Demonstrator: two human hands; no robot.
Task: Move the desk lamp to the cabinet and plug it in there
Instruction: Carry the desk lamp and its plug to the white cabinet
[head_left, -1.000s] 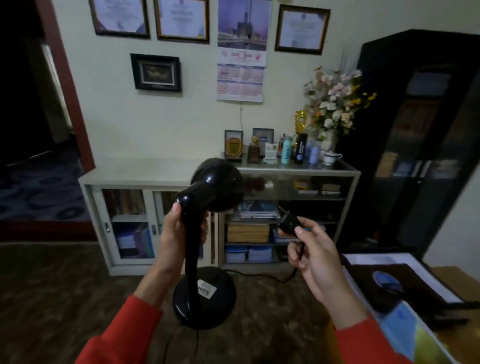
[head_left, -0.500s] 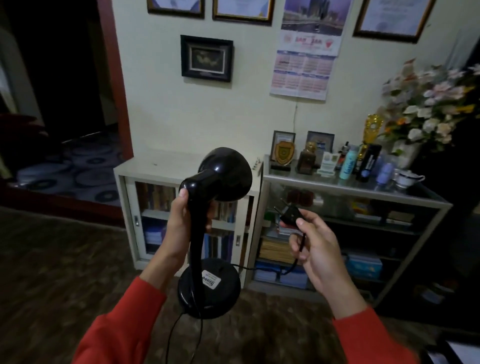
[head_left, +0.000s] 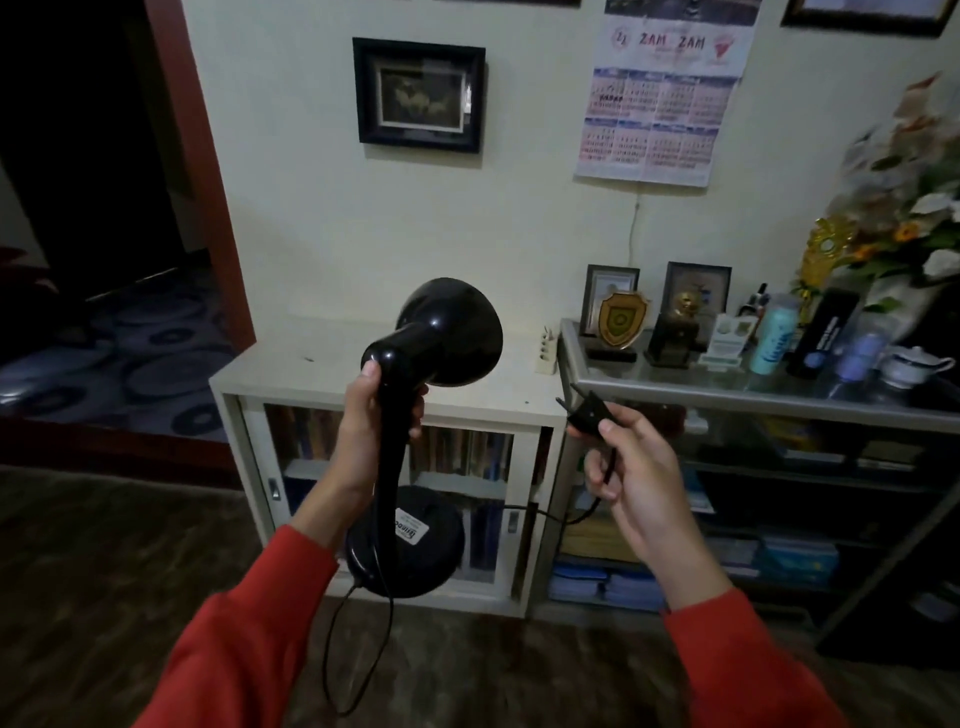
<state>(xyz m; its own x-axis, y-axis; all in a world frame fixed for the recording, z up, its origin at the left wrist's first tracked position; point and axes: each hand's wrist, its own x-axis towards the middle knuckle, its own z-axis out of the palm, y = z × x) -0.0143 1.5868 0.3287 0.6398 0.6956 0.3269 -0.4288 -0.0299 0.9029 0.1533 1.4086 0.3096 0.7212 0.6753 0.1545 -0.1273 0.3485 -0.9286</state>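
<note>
A black desk lamp (head_left: 447, 332) hangs in the air in front of me, its round base (head_left: 415, 556) low and its shade pointing at the wall. My left hand (head_left: 363, 431) is closed around the lamp's neck. My right hand (head_left: 631, 483) pinches the lamp's black plug (head_left: 584, 413), prongs pointing up-left, with the cord (head_left: 550, 514) looping back to the base. A low white cabinet (head_left: 322, 371) with glass sliding doors stands just beyond the lamp. A white power strip (head_left: 546, 354) leans at the cabinet top's right end against the wall.
A glass-topped shelf unit (head_left: 727, 395) adjoins the cabinet on the right, crowded with plaques, bottles, a teacup and flowers. A dark doorway with a red frame (head_left: 208, 171) opens at the left. Dark wood floor lies below. A framed picture and calendar hang on the wall.
I have walked closer to the white cabinet and turned left; it now fills the middle of the view. Both hands keep the same hold on the lamp and plug.
</note>
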